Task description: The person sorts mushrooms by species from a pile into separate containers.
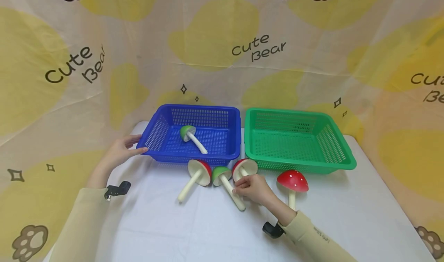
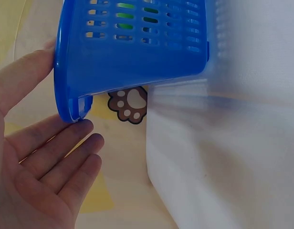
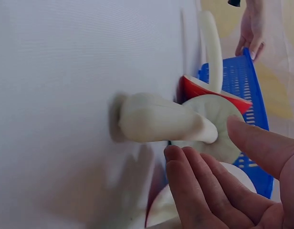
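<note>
My left hand (image 1: pixel 121 151) holds the left rim of a blue plastic basket (image 1: pixel 216 138), thumb and fingertips on either side of its corner. Inside lies a toy mushroom with a green cap (image 1: pixel 187 133) and white stem. On the table before the baskets, my right hand (image 1: pixel 254 188) is beside a second green-capped mushroom (image 1: pixel 231 192). In the right wrist view, that mushroom's stem (image 3: pixel 156 119) points toward the camera, with my thumb and fingers spread apart near it. One red-capped mushroom (image 1: pixel 207 169) lies to its left, another (image 1: pixel 245 166) to its right, partly hidden behind my right hand.
A green plastic basket (image 1: pixel 284 140) stands right of the blue one. Farther right on the table is a red mushroom with white dots (image 1: pixel 292 180), its stem partly behind my right forearm. A white cloth (image 1: pixel 166 223) covers the table; a printed curtain (image 1: pixel 211 34) hangs behind.
</note>
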Action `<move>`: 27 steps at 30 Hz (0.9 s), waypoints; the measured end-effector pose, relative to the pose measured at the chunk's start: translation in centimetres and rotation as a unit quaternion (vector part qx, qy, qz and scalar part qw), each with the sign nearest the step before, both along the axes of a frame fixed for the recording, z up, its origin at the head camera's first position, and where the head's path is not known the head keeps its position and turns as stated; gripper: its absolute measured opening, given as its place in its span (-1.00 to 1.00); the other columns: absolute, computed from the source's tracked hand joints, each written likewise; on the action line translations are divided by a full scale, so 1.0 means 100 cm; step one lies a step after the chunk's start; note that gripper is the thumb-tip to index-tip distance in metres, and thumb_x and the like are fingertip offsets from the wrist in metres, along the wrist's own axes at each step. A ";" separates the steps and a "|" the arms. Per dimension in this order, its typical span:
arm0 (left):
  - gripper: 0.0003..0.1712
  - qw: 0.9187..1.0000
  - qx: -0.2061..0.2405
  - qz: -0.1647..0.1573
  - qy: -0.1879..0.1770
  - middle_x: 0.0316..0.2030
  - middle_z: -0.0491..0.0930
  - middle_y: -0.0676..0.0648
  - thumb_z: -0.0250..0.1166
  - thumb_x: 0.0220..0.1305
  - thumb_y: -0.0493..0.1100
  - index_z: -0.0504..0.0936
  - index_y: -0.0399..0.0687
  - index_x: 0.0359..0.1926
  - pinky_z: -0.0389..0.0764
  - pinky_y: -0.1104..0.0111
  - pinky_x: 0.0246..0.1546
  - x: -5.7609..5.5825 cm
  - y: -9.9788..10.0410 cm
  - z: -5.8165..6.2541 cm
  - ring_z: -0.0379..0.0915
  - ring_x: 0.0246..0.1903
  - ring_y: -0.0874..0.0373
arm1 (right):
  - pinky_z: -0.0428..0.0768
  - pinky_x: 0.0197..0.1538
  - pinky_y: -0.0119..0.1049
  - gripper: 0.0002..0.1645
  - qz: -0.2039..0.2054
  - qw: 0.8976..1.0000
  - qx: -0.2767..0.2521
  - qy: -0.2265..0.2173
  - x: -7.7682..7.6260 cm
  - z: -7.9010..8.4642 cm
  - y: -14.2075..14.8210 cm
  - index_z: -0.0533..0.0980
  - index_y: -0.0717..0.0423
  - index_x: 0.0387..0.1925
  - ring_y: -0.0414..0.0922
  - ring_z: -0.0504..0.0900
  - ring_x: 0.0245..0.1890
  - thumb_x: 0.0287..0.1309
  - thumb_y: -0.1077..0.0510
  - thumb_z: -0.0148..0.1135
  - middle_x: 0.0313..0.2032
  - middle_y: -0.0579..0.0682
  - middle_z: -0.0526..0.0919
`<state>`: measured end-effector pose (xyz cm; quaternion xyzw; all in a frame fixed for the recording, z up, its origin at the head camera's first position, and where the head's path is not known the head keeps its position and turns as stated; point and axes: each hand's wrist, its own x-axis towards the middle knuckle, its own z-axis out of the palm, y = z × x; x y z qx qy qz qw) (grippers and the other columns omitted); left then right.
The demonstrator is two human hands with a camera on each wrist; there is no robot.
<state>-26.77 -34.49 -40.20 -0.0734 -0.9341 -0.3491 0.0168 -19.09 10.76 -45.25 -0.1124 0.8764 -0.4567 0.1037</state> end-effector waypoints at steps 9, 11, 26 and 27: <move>-0.16 1.000 0.006 -0.004 -0.001 0.24 0.38 -0.35 0.33 0.15 0.16 0.35 -0.30 0.28 0.32 -0.13 0.23 0.001 0.001 -0.001 0.27 0.21 -0.38 | 0.60 -0.44 -0.46 -0.74 0.009 1.000 0.015 -0.024 0.004 -0.012 -0.004 0.65 0.19 -0.34 -0.30 0.62 -0.49 -0.10 0.13 0.47 -0.47 -0.03 0.73; -0.16 1.000 0.009 -0.005 -0.001 0.24 0.37 -0.36 0.33 0.15 0.15 0.35 -0.31 0.28 0.30 -0.13 0.24 0.001 0.001 0.000 0.26 0.22 -0.38 | 0.59 -0.45 -0.46 -0.73 0.009 0.999 0.019 -0.031 0.004 -0.013 -0.006 0.65 0.19 -0.35 -0.30 0.61 -0.49 -0.11 0.13 0.48 -0.47 -0.04 0.73; -0.16 1.000 0.003 -0.005 0.001 0.24 0.38 -0.36 0.33 0.15 0.15 0.35 -0.31 0.28 0.31 -0.13 0.24 0.002 0.001 0.002 0.27 0.21 -0.38 | 0.59 -0.45 -0.43 -0.75 0.014 0.999 0.014 -0.042 0.003 -0.011 -0.009 0.65 0.17 -0.37 -0.29 0.59 -0.49 -0.12 0.14 0.49 -0.49 -0.07 0.71; -0.16 1.000 0.003 -0.005 0.001 0.24 0.38 -0.36 0.33 0.15 0.15 0.35 -0.31 0.28 0.31 -0.14 0.24 0.002 0.001 0.001 0.27 0.21 -0.38 | 0.61 -0.45 -0.43 -0.75 0.014 0.999 0.011 -0.043 0.003 -0.010 -0.009 0.64 0.18 -0.36 -0.29 0.59 -0.49 -0.12 0.15 0.48 -0.48 -0.07 0.71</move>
